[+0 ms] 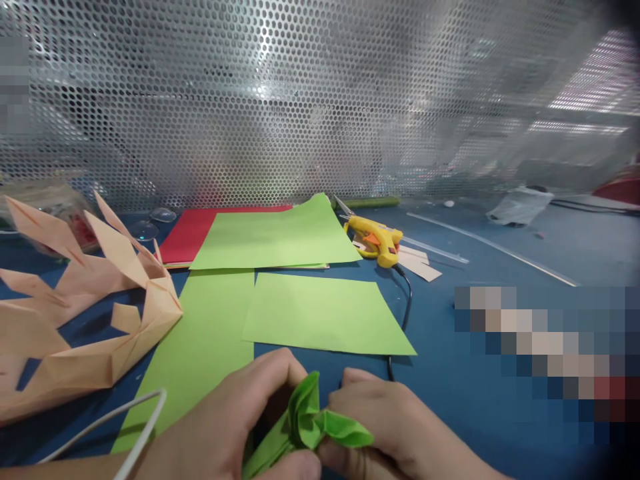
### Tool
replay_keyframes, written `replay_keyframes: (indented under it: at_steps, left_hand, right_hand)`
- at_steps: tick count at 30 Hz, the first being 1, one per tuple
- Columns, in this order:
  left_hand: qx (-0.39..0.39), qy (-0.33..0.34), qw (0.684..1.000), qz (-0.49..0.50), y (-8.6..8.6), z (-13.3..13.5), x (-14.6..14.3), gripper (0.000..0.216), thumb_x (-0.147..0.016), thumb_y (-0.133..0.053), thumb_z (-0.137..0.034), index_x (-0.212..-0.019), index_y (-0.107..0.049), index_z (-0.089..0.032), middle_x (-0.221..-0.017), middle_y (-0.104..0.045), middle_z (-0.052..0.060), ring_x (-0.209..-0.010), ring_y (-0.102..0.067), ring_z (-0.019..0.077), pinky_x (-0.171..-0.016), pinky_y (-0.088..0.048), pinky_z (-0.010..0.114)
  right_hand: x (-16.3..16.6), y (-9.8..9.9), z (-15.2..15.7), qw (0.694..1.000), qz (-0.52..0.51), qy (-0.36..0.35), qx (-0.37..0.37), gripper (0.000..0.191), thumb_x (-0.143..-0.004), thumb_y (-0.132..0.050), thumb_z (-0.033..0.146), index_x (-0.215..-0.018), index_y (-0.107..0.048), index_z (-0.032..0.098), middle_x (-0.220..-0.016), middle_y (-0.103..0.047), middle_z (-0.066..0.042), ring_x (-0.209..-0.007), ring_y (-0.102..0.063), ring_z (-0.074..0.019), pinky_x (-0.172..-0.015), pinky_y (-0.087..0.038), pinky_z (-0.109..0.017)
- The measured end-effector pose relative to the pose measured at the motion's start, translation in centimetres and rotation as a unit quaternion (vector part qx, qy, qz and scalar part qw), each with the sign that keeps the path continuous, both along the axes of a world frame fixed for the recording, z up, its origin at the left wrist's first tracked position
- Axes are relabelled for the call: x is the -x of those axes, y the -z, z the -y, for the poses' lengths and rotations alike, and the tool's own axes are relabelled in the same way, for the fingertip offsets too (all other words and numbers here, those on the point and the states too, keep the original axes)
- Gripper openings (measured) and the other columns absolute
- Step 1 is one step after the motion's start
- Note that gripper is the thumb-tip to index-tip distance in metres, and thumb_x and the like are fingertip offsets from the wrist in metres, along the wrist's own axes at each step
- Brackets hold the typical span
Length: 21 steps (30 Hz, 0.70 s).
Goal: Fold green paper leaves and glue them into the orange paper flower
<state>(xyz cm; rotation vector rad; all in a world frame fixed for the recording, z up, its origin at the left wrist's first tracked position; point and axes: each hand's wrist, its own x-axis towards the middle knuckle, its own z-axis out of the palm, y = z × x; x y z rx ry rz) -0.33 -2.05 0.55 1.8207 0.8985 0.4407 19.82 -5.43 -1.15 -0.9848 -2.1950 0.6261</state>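
Note:
Low in the head view, a folded green paper piece [307, 420] with several pointed flaps sits between both hands. My left hand [240, 413] wraps round its left side, thumb at the front. My right hand [385, 420] has its fingers pinched on the right side, by a flap that sticks out to the right. Parts of the fingers are hidden behind the paper. Just beyond the hands lies a cut light green sheet [327, 313]; a longer green strip [200, 347] stretches under my left arm.
Left stands a folded peach paper ring [125, 347]. Behind are green [275, 237] and red sheets [185, 233]. A yellow glue gun [383, 240] with a black cord, scissors [345, 207] and clear glue sticks [490, 243] lie back right. A white cable [150, 420] crosses my left arm. A perforated metal screen [300, 100] rises behind.

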Motion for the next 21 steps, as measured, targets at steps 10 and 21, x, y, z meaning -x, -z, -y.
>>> replay_keyframes:
  at_steps: [10,21]
  left_hand:
    - [0.077,-0.022,0.996,0.040,0.2,0.0,-0.2,0.008,-0.080,-0.061,-0.030,-0.084,-0.057,-0.025,-0.076,-0.050,-0.004,-0.074,-0.048,0.0169,-0.067,-0.039,0.027]
    - [0.005,-0.012,0.996,0.085,0.1,0.1,-0.4,0.008,-0.082,-0.062,-0.022,-0.076,-0.057,-0.024,-0.073,-0.052,-0.004,-0.067,-0.048,0.0138,-0.060,-0.037,0.024]
  right_hand:
    - [-0.2,2.7,0.2,0.995,-0.026,0.047,-0.082,0.022,-0.077,-0.056,0.005,-0.069,-0.046,0.023,-0.057,-0.053,0.009,-0.049,-0.053,-0.0072,-0.061,-0.040,-0.021]
    - [0.5,1.5,0.2,0.988,-0.042,0.071,-0.129,0.054,-0.109,-0.028,0.038,-0.059,-0.041,0.021,-0.046,-0.046,0.008,-0.039,-0.043,-0.0060,-0.052,-0.038,-0.019]
